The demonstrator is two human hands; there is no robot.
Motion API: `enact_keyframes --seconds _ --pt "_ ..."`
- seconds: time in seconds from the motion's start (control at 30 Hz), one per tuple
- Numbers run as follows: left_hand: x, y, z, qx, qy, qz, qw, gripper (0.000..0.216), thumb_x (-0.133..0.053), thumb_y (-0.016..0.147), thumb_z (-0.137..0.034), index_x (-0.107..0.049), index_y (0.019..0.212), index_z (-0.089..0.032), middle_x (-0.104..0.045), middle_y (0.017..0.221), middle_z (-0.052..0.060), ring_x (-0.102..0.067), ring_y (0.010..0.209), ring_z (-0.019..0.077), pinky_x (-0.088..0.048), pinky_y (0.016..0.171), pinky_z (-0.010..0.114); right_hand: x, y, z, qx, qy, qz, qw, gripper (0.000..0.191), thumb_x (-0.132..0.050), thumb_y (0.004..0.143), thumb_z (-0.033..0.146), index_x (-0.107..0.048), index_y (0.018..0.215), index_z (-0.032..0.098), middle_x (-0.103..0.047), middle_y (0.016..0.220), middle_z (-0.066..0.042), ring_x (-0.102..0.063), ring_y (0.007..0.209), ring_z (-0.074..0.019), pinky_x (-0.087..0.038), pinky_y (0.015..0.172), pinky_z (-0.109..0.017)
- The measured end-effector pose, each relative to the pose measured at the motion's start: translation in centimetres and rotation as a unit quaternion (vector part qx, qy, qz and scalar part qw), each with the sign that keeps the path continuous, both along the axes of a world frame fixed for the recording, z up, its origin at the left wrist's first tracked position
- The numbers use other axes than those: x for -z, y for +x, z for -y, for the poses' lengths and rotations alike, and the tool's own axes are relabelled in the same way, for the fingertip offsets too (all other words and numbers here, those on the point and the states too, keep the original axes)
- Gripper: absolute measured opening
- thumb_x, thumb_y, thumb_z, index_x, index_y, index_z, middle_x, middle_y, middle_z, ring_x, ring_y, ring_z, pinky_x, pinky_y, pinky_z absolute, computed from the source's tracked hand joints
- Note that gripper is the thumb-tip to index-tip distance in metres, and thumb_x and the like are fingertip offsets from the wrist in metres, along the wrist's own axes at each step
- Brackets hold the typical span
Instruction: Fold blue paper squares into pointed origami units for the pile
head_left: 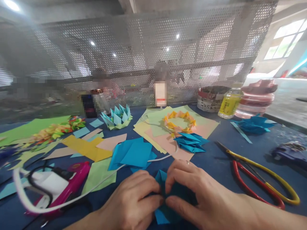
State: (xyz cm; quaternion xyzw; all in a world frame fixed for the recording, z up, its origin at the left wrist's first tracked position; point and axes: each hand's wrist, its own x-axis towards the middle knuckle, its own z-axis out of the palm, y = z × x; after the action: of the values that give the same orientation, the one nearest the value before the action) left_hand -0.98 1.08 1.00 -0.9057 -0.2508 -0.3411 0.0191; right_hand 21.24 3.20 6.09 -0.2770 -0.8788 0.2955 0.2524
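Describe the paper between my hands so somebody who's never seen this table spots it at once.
On the dark blue table, find the left hand and right hand at bottom middle. Between them is a creased blue paper. Unlike the overlapping blue sheets lying flat just beyond, it is folded and in the hands.

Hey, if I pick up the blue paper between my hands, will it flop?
The blue paper looks thin, so it's probably very light. Its folded peak should hold some shape, though the flatter part nearest you may bend easily.
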Motion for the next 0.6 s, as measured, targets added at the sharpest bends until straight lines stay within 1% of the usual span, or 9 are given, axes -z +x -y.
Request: enact_keyframes --seconds 0.03,0.1,0.17,0.23,0.33,0.4,0.47,0.53,0.6 --pt "0.1 -0.1 -0.1 0.008 -0.004 0.008 1.0 0.029 -0.04 0.082 -0.003 -0.064 0.089 -0.019 -0.067 0.079 0.005 -0.061 0.072 0.0163 -0.048 0.064 0.028 -0.2 0.1 0.0 -0.005 0.004 0.003 1.0 0.015 -0.061 0.084 0.009 -0.063 0.092 0.022 -0.066 0.092 -0.003 -0.064 0.088 -0.0171 -0.051 0.083 -0.028" --pt "0.3 -0.5 -0.1 0.019 -0.005 0.022 1.0 0.033 -0.038 0.08 -0.002 -0.063 0.093 -0.019 -0.069 0.08 0.006 -0.063 0.069 0.0158 -0.049 0.061 0.027 -0.9 0.5 -0.4 -0.033 0.004 0.015 0.999 0.041 -0.054 0.07 -0.005 -0.064 0.099 0.022 -0.066 0.1 -0.004 -0.064 0.095 -0.0184 -0.05 0.089 -0.029" --pt "0.2 -1.0 0.0 0.026 -0.019 0.027 0.999 0.034 -0.039 0.078 -0.002 -0.063 0.096 -0.02 -0.071 0.084 0.005 -0.066 0.073 0.0159 -0.053 0.066 0.027 -1.5 1.0 -0.9 -0.093 -0.027 0.048 0.994 0.059 -0.047 0.058 -0.01 -0.066 0.104 0.023 -0.066 0.108 -0.004 -0.064 0.1 -0.0188 -0.049 0.094 -0.03" --pt "0.1 -1.4 0.1 0.03 -0.046 0.024 0.998 0.037 -0.039 0.077 -0.002 -0.063 0.097 -0.021 -0.072 0.087 0.004 -0.068 0.078 0.0152 -0.054 0.071 0.025 -2.0 1.3 -1.3 -0.134 -0.059 0.088 0.985 0.067 -0.044 0.051 -0.01 -0.067 0.106 0.023 -0.064 0.114 -0.004 -0.064 0.103 -0.0191 -0.047 0.097 -0.029" --pt "-0.4 -1.7 0.2 0.025 -0.087 0.024 0.996 0.038 -0.039 0.078 0.0 -0.064 0.096 -0.022 -0.073 0.088 0.002 -0.07 0.081 0.014 -0.055 0.073 0.023 -2.1 1.2 -1.5 -0.13 -0.076 0.127 0.98 0.064 -0.052 0.054 -0.011 -0.068 0.106 0.022 -0.063 0.113 -0.004 -0.062 0.106 -0.0201 -0.046 0.098 -0.029" --pt "-0.6 -1.6 0.3 0.019 -0.104 0.024 0.994 0.037 -0.04 0.079 0.0 -0.064 0.095 -0.023 -0.072 0.088 0.001 -0.07 0.082 0.0138 -0.055 0.072 0.023 -1.8 1.1 -1.3 -0.113 -0.075 0.138 0.981 0.053 -0.067 0.06 -0.008 -0.069 0.103 0.023 -0.064 0.11 -0.003 -0.062 0.105 -0.0201 -0.047 0.095 -0.028" --pt "-0.8 -1.5 0.4 0.02 -0.123 0.027 0.992 0.036 -0.04 0.081 0.0 -0.064 0.095 -0.023 -0.072 0.087 0.001 -0.07 0.083 0.0134 -0.055 0.073 0.023 -1.6 0.9 -1.1 -0.104 -0.068 0.146 0.981 0.043 -0.08 0.063 0.0 -0.071 0.098 0.024 -0.064 0.107 -0.001 -0.062 0.103 -0.0193 -0.048 0.092 -0.027" --pt "-0.9 -1.5 0.5 0.028 -0.134 0.033 0.99 0.034 -0.041 0.083 0.0 -0.065 0.095 -0.022 -0.072 0.087 0.002 -0.07 0.085 0.0136 -0.054 0.074 0.022 -1.4 0.8 -1.1 -0.11 -0.059 0.152 0.981 0.036 -0.084 0.066 0.008 -0.072 0.095 0.024 -0.064 0.104 -0.001 -0.062 0.1 -0.019 -0.049 0.091 -0.027" --pt "-0.9 -1.5 0.6 0.035 -0.14 0.04 0.989 0.034 -0.041 0.084 0.0 -0.065 0.096 -0.021 -0.072 0.089 0.002 -0.069 0.086 0.014 -0.054 0.076 0.023 -1.4 0.8 -1.1 -0.121 -0.052 0.151 0.98 0.036 -0.084 0.067 0.011 -0.071 0.098 0.025 -0.064 0.105 -0.002 -0.063 0.1 -0.0198 -0.048 0.092 -0.03"
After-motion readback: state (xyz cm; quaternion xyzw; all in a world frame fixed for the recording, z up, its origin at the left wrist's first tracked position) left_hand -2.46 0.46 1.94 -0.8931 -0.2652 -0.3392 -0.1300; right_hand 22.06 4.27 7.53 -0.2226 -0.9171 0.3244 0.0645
